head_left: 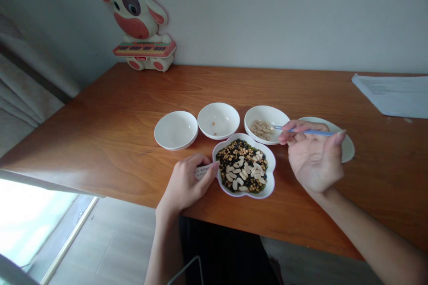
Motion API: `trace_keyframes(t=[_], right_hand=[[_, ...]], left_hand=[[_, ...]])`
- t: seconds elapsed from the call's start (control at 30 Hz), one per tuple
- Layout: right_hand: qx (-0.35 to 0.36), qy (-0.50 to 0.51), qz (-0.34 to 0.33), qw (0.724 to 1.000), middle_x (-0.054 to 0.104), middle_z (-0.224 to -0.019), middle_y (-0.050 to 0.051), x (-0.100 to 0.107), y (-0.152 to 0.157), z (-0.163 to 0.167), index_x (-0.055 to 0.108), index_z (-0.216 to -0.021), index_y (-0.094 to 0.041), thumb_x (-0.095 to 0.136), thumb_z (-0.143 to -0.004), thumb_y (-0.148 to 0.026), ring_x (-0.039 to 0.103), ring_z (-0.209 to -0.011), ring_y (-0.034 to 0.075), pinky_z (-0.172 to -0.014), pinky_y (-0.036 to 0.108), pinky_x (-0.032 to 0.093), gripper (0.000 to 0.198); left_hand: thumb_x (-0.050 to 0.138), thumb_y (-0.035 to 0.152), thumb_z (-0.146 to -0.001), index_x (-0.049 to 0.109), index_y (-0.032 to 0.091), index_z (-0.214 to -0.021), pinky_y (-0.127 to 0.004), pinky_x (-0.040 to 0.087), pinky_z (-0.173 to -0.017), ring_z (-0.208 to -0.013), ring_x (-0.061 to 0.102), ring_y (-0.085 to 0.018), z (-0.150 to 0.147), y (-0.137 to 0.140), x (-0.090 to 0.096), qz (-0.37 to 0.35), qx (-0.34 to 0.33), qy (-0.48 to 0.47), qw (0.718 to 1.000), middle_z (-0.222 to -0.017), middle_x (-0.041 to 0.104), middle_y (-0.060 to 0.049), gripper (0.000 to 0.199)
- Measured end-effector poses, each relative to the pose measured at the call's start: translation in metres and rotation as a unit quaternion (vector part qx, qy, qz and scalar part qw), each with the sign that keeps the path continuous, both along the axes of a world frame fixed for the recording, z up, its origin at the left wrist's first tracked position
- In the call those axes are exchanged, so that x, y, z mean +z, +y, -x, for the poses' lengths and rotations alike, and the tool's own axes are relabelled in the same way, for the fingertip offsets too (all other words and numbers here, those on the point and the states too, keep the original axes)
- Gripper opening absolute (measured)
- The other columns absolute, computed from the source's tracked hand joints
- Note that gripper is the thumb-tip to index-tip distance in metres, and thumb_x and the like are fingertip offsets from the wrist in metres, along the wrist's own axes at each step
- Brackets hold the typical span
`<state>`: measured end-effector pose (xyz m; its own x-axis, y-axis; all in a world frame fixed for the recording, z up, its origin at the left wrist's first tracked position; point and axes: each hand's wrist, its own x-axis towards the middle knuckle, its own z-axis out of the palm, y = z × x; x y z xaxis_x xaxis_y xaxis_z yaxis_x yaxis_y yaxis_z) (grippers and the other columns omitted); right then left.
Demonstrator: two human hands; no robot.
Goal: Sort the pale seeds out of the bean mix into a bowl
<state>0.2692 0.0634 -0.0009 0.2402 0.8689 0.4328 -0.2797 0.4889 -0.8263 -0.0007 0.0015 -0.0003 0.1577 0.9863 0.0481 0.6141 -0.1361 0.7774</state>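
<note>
My right hand [316, 158] holds slim blue tweezers [309, 132] between thumb and fingers, palm turned up. Their tips reach into a round white bowl [282, 120] and meet a pale seed there. Flat pale seeds [261, 130] lie in a small pile in that bowl. My left hand [189, 180] is closed on the left edge of a flower-shaped bowl [271, 182], thumb on its rim. A white printed label [202, 171] shows under these fingers. Black and yellow grains [230, 151] fill the flower-shaped bowl, with several flat pale seeds on top.
A white bowl [176, 130] stands at the left, beside another bowl [219, 118] with two small yellowish grains in it. A white dish [348, 149] is partly hidden behind my right hand. Farther back are a toy cow with a keyboard [143, 49] and white papers [397, 93].
</note>
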Motion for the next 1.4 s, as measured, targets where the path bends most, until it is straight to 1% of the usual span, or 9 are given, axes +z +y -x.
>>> trace_keyframes(t=[0.23, 0.37, 0.6, 0.73, 0.8, 0.93, 1.07, 1.17, 1.4], right_hand=[[-0.01, 0.006, 0.035, 0.999, 0.069, -0.082, 0.008, 0.002, 0.0, 0.0, 0.077, -0.079, -0.022, 0.064, -0.091, -0.071, 0.062, -0.075, 0.018, -0.061, 0.033, 0.046, 0.052], [0.006, -0.003, 0.051, 0.999, 0.071, -0.083, 0.008, 0.003, -0.001, 0.0, 0.077, -0.08, -0.022, 0.063, -0.093, -0.068, 0.063, -0.072, 0.018, -0.06, 0.034, 0.047, 0.05], [0.044, 0.011, 0.098, 0.994, 0.075, -0.083, 0.006, 0.009, -0.001, 0.0, 0.078, -0.08, -0.023, 0.067, -0.09, -0.071, 0.066, -0.068, 0.017, -0.061, 0.033, 0.051, 0.05], [0.065, 0.001, 0.101, 0.993, 0.075, -0.082, 0.006, 0.01, -0.001, 0.0, 0.078, -0.08, -0.024, 0.065, -0.091, -0.07, 0.066, -0.066, 0.016, -0.059, 0.032, 0.05, 0.05], [0.063, -0.01, 0.092, 0.994, 0.074, -0.081, 0.005, 0.008, -0.001, 0.0, 0.078, -0.08, -0.024, 0.062, -0.093, -0.07, 0.064, -0.064, 0.016, -0.057, 0.032, 0.049, 0.05], [0.047, -0.047, 0.043, 0.997, 0.073, -0.08, 0.005, 0.0, -0.001, -0.001, 0.078, -0.083, -0.027, 0.05, -0.099, -0.068, 0.063, -0.063, 0.018, -0.054, 0.034, 0.047, 0.052], [0.027, -0.108, 0.001, 0.994, 0.073, -0.091, 0.006, -0.008, -0.007, -0.002, 0.076, -0.091, -0.029, 0.048, -0.102, -0.064, 0.064, -0.07, 0.02, -0.06, 0.038, 0.049, 0.046], [0.031, -0.155, -0.03, 0.987, 0.071, -0.099, 0.005, -0.013, -0.011, -0.002, 0.074, -0.097, -0.028, 0.049, -0.103, -0.059, 0.064, -0.075, 0.02, -0.065, 0.039, 0.05, 0.04], [0.052, -0.179, -0.036, 0.982, 0.069, -0.102, 0.005, -0.018, -0.012, -0.003, 0.074, -0.103, -0.029, 0.044, -0.106, -0.055, 0.065, -0.079, 0.02, -0.068, 0.04, 0.051, 0.039]], left_hand=[[0.06, 0.049, -0.103, 0.068, 0.019, -0.082, -0.026, 0.045, -0.068, -0.069, 0.064, -0.015, 0.0, 0.001, 0.0, -0.002, 0.001, 0.002, 1.0, -0.077, 0.072, 0.0, 0.038], [0.06, 0.049, -0.103, 0.068, 0.019, -0.082, -0.026, 0.045, -0.068, -0.069, 0.064, -0.015, 0.0, 0.001, -0.001, 0.002, 0.002, 0.003, 1.0, -0.077, 0.072, 0.0, 0.037], [0.059, 0.049, -0.103, 0.067, 0.019, -0.082, -0.026, 0.045, -0.067, -0.069, 0.063, -0.015, 0.0, 0.0, 0.0, 0.006, 0.002, 0.0, 1.0, -0.077, 0.071, 0.0, 0.037], [0.059, 0.05, -0.103, 0.068, 0.019, -0.082, -0.027, 0.045, -0.068, -0.069, 0.064, -0.015, 0.0, 0.0, 0.001, 0.004, 0.001, 0.001, 1.0, -0.077, 0.071, -0.001, 0.038], [0.059, 0.05, -0.103, 0.068, 0.019, -0.083, -0.027, 0.045, -0.068, -0.069, 0.064, -0.016, -0.001, 0.0, 0.001, 0.002, 0.001, 0.003, 1.0, -0.077, 0.072, -0.001, 0.038], [0.059, 0.049, -0.103, 0.068, 0.019, -0.083, -0.027, 0.045, -0.067, -0.069, 0.064, -0.016, -0.001, 0.001, 0.001, 0.001, 0.001, 0.008, 1.0, -0.077, 0.072, -0.001, 0.038], [0.059, 0.048, -0.103, 0.068, 0.019, -0.083, -0.027, 0.045, -0.067, -0.068, 0.064, -0.015, -0.001, 0.0, 0.001, -0.004, 0.001, 0.005, 1.0, -0.076, 0.072, -0.001, 0.037], [0.059, 0.048, -0.103, 0.068, 0.019, -0.082, -0.026, 0.045, -0.067, -0.068, 0.063, -0.015, 0.0, -0.001, 0.001, -0.003, 0.0, 0.005, 1.0, -0.076, 0.071, 0.0, 0.037], [0.059, 0.049, -0.103, 0.068, 0.018, -0.081, -0.026, 0.044, -0.066, -0.067, 0.062, -0.014, 0.0, 0.0, 0.001, -0.004, 0.001, 0.01, 1.0, -0.076, 0.071, 0.0, 0.038]])
